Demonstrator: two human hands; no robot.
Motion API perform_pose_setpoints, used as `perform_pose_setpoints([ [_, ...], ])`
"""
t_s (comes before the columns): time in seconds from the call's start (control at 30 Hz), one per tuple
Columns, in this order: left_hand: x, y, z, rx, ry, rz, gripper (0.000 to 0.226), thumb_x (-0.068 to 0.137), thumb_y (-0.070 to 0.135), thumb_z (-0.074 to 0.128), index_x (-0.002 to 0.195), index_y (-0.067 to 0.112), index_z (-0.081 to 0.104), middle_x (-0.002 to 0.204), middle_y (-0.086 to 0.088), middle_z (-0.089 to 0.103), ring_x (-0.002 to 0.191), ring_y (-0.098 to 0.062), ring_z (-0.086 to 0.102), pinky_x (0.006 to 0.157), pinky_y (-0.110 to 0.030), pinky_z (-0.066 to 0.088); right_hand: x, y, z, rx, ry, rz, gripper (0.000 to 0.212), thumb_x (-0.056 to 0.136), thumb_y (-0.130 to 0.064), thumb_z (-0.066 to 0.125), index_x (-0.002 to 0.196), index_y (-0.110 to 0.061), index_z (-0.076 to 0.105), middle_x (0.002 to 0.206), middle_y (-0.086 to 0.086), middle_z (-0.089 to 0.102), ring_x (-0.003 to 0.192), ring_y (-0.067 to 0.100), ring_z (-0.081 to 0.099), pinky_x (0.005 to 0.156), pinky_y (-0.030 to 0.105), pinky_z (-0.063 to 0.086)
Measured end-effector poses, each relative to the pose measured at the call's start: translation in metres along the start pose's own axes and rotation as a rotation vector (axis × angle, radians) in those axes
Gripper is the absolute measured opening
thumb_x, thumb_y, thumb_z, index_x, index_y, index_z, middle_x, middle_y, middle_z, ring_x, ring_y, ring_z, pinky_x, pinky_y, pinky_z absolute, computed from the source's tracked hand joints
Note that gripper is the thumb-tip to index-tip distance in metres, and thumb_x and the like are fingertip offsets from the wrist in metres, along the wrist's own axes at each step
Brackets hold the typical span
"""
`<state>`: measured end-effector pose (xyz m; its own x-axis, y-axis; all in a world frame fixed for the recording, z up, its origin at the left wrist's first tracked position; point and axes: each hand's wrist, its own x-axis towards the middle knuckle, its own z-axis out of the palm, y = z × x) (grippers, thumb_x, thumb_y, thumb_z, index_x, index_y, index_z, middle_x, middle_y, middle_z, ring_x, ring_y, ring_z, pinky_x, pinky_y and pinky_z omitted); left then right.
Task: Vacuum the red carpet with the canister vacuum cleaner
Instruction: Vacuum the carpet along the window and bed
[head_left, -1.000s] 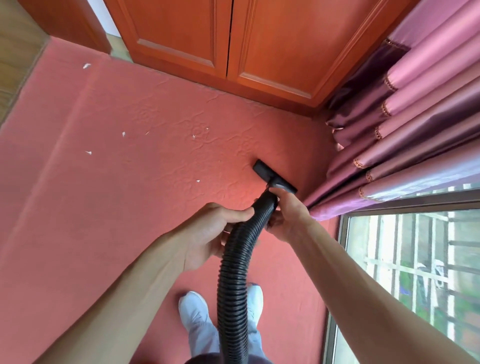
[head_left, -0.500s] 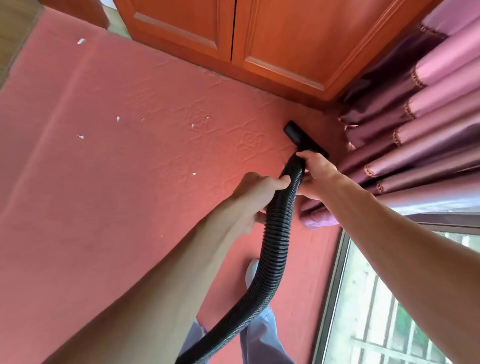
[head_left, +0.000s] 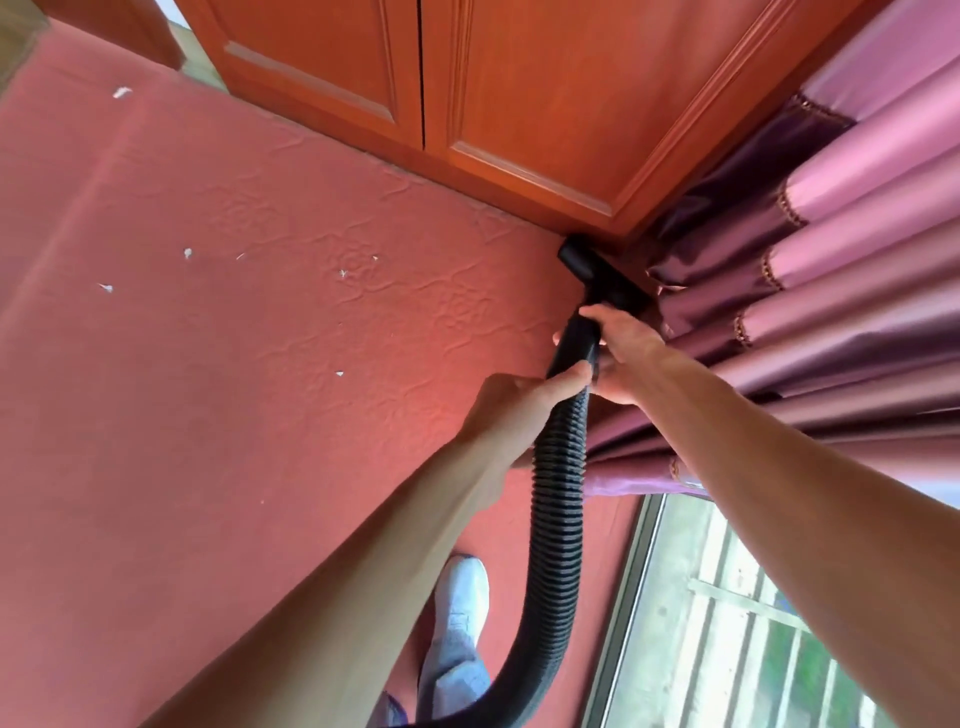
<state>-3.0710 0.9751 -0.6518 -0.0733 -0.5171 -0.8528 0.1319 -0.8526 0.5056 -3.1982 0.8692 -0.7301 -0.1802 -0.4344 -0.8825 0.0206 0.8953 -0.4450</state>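
Your left hand (head_left: 511, 410) and right hand (head_left: 621, 358) grip the hose (head_left: 558, 499), nozzle (head_left: 597, 273) ahead at the cabinet (head_left: 519, 104) corner; white scraps (head_left: 343, 273) lie well to their left.

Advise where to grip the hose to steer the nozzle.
Grip the smooth rigid cuff just behind the nozzle, coming from above and wrapping round it. The ribbed hose below bends, so it likely steers poorly. The right hand holds there.
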Motion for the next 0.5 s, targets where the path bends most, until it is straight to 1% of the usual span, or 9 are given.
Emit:
perform_pose_setpoints([
  [0.03, -0.004, -0.004, -0.005, 0.019, -0.005, 0.002, 0.055, 0.073, 0.053, 0.079, 0.098, 0.004, 0.077, 0.097, -0.018, 0.076, 0.073, -0.020, 0.066, 0.068, -0.032, 0.050, -0.002, 0.006, 0.004, -0.044, -0.004, 0.009, 0.025, 0.084, -0.030, 0.068, 0.101, -0.012, 0.060, 0.097, 0.015, 0.068, 0.082, 0.026, 0.063, 0.091, 0.042, 0.053],
  [0.07, -0.009, -0.008, -0.012, 0.032, -0.015, 0.001, 0.050, 0.075, 0.048, 0.080, 0.095, 0.003, 0.077, 0.093, -0.018, 0.077, 0.071, -0.021, 0.065, 0.070, -0.035, 0.051, -0.005, 0.014, 0.008, -0.084, -0.002, 0.019, 0.026, 0.084, -0.030, 0.068, 0.100, -0.012, 0.060, 0.099, 0.017, 0.068, 0.081, 0.026, 0.063, 0.087, 0.041, 0.055],
  [0.1, -0.014, -0.012, -0.020, 0.037, -0.027, -0.004, 0.041, 0.079, 0.041, 0.080, 0.094, 0.003, 0.077, 0.090, -0.018, 0.077, 0.069, -0.022, 0.065, 0.073, -0.040, 0.055, -0.008, 0.021, 0.014, -0.111, 0.005, 0.024, 0.027, 0.084, -0.030, 0.069, 0.100, -0.011, 0.060, 0.095, 0.016, 0.068, 0.075, 0.025, 0.063, 0.078, 0.036, 0.057],
  [0.13, -0.019, -0.015, -0.030, 0.041, -0.038, -0.013, 0.033, 0.082, 0.034, 0.078, 0.095, 0.004, 0.077, 0.089, -0.016, 0.077, 0.068, -0.022, 0.066, 0.078, -0.046, 0.058, -0.013, 0.027, 0.022, -0.123, 0.013, 0.028, 0.026, 0.084, -0.030, 0.069, 0.099, -0.011, 0.059, 0.087, 0.014, 0.066, 0.068, 0.023, 0.061, 0.065, 0.030, 0.056],
  [0.2, -0.032, -0.021, -0.053, 0.039, -0.067, -0.050, 0.021, 0.085, 0.026, 0.076, 0.098, 0.009, 0.077, 0.088, -0.013, 0.077, 0.064, -0.017, 0.069, 0.088, -0.053, 0.057, -0.023, 0.041, 0.039, -0.139, 0.023, 0.030, 0.025, 0.084, -0.030, 0.070, 0.097, -0.012, 0.058, 0.072, 0.008, 0.058, 0.058, 0.018, 0.055, 0.051, 0.024, 0.046],
  [0.27, -0.044, -0.028, -0.077, 0.032, -0.104, -0.080, 0.017, 0.085, 0.024, 0.075, 0.097, 0.012, 0.077, 0.090, -0.015, 0.077, 0.063, -0.019, 0.069, 0.088, -0.056, 0.055, -0.036, 0.054, 0.057, -0.183, 0.036, 0.028, 0.024, 0.084, -0.029, 0.070, 0.094, -0.011, 0.058, 0.066, 0.006, 0.054, 0.053, 0.017, 0.051, 0.046, 0.023, 0.041],
  [0.37, -0.063, -0.037, -0.110, 0.016, -0.154, -0.112, 0.023, 0.084, 0.024, 0.076, 0.102, 0.009, 0.076, 0.094, -0.019, 0.076, 0.067, -0.028, 0.067, 0.088, -0.060, 0.053, -0.061, 0.068, 0.081, -0.245, 0.049, -0.011, 0.024, 0.085, -0.030, 0.068, 0.087, -0.009, 0.057, 0.063, 0.006, 0.053, 0.045, 0.017, 0.047, 0.042, 0.022, 0.037],
  [0.43, -0.077, -0.041, -0.127, 0.001, -0.185, -0.120, 0.027, 0.085, 0.024, 0.075, 0.107, 0.008, 0.075, 0.100, -0.022, 0.075, 0.069, -0.030, 0.066, 0.088, -0.060, 0.054, -0.077, 0.076, 0.092, -0.280, 0.068, -0.039, 0.024, 0.084, -0.030, 0.067, 0.084, -0.009, 0.057, 0.061, 0.005, 0.053, 0.041, 0.016, 0.045, 0.037, 0.018, 0.034],
  [0.5, -0.088, -0.046, -0.142, -0.020, -0.209, -0.113, 0.031, 0.087, 0.027, 0.074, 0.111, 0.007, 0.073, 0.105, -0.022, 0.074, 0.073, -0.032, 0.067, 0.085, -0.056, 0.056, -0.090, 0.082, 0.100, -0.301, 0.066, -0.066, 0.022, 0.084, -0.030, 0.066, 0.083, -0.009, 0.058, 0.060, 0.004, 0.052, 0.040, 0.014, 0.044, 0.036, 0.018, 0.032],
])
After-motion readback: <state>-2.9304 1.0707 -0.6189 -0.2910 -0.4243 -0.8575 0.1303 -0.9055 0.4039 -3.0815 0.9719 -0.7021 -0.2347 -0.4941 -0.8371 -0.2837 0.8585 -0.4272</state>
